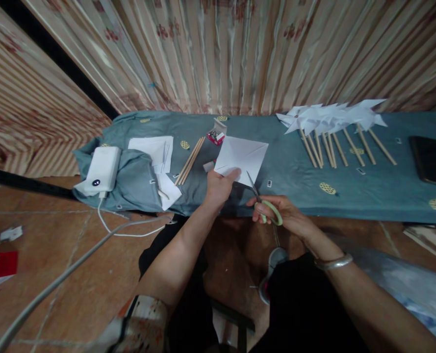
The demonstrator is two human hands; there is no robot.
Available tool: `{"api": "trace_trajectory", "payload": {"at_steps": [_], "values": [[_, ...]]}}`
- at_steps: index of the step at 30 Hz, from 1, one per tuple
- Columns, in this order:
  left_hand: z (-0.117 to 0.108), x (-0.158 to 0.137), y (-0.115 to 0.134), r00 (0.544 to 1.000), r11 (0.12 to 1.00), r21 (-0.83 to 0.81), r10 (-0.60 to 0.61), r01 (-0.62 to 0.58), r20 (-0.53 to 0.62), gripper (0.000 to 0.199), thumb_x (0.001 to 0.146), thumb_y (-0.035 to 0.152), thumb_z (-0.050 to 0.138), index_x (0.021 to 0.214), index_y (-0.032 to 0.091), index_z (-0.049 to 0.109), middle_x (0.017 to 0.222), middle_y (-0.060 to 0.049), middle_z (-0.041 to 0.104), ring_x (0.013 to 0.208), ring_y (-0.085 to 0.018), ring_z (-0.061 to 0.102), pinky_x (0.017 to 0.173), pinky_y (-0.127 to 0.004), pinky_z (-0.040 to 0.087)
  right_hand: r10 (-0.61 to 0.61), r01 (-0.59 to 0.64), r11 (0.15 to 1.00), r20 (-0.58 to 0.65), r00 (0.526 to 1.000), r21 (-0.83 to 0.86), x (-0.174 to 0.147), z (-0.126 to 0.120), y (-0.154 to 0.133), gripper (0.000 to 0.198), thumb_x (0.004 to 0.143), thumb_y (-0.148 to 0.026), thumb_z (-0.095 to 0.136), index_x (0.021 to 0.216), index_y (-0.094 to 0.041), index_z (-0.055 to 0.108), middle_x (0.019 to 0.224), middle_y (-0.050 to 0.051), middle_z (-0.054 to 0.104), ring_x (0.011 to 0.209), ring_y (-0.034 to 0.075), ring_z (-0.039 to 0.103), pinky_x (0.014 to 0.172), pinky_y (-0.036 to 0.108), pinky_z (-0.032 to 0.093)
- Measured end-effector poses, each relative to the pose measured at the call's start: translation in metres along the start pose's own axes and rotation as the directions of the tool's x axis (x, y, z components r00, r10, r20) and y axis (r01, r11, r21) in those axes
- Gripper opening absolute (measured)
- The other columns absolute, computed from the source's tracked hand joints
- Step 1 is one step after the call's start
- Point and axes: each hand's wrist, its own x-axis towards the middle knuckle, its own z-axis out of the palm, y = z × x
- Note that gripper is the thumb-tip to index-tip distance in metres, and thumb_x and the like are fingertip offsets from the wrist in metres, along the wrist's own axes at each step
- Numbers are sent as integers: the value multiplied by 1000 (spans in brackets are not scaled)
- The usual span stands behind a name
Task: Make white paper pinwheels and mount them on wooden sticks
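My left hand point(220, 185) pinches the near edge of a white paper square point(242, 156), which is held up over the cloth-covered surface and shows crease or cut lines running in from its corners. In my right hand point(276, 211) is a pair of scissors point(272, 212) with pale green handles. Their blades point up at the paper's lower right corner; whether paper lies between them I cannot tell. Just behind the paper sits a small open box of pins point(217, 133). Several wooden sticks point(190, 162) lie to the left of the paper.
Paper pinwheels on sticks point(331, 120) lie in a row at the back right, a dark phone point(431, 161) beyond them. On the left are white paper sheets point(155, 149) and a white power bank point(103, 169) with its cable point(129, 234). A curtain point(218, 59) hangs behind.
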Motion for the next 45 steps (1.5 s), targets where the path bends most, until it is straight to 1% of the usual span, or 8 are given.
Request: {"api": "trace_trajectory", "payload": {"at_steps": [6,13,19,24,33,36,41,45], "values": [[-1,1,0,1000,999,38,6,-6,-23,25,56,23,75,77,13,66,76,-3,69,67,-14,59,70,-27,48,45,-44,998,-16,999,38,0,2,-3,55,61,-65,75,85,-16,67,60,0,63,51,9,53,48,23,42],[-2,1,0,1000,1000,24,10,-10,0,26,56,23,75,78,13,65,77,-3,69,68,-14,60,71,-27,48,103,-100,991,-34,994,91,2,2,-4,56,53,-62,81,83,-16,68,56,-2,61,48,8,53,47,22,42],[-2,0,1,1000,1000,8,18,-18,-9,25,56,21,75,78,13,65,75,-2,68,66,-13,58,69,-26,47,116,-111,986,-36,993,120,3,2,-3,53,53,-58,83,82,-16,68,56,-2,60,49,8,54,49,22,44],[-1,-2,0,1000,998,60,-19,19,-2,22,55,22,75,73,13,64,70,-1,67,62,-13,57,65,-26,45,85,-82,993,-25,996,86,1,2,-6,52,56,-60,80,83,-17,67,58,-2,61,50,8,54,49,22,45],[0,-3,-2,1000,997,74,-27,27,-3,22,56,19,73,75,13,66,71,-1,67,65,-13,58,67,-26,46,59,-57,997,-40,997,56,2,0,-1,50,60,-60,78,85,-17,68,58,-2,61,49,9,53,49,23,44],[0,-3,-1,999,997,71,-36,36,-3,21,56,20,73,74,13,65,70,-1,67,64,-13,58,66,-25,46,63,-60,996,-40,997,70,3,-1,0,50,59,-58,79,85,-17,69,57,-2,60,49,9,53,49,23,45],[0,-2,-1,1000,998,50,-31,30,4,22,55,20,74,73,14,65,69,-1,66,62,-13,56,65,-25,45,89,-83,991,-52,995,105,4,1,-1,54,53,-59,82,82,-17,68,54,-2,60,47,8,52,48,23,44],[0,-2,-3,999,997,72,-26,24,24,20,55,18,74,73,14,65,69,0,67,64,-13,58,68,-26,46,83,-78,992,-55,995,97,3,1,-2,52,55,-61,80,80,-17,68,55,-2,60,48,9,53,48,23,44]]}}
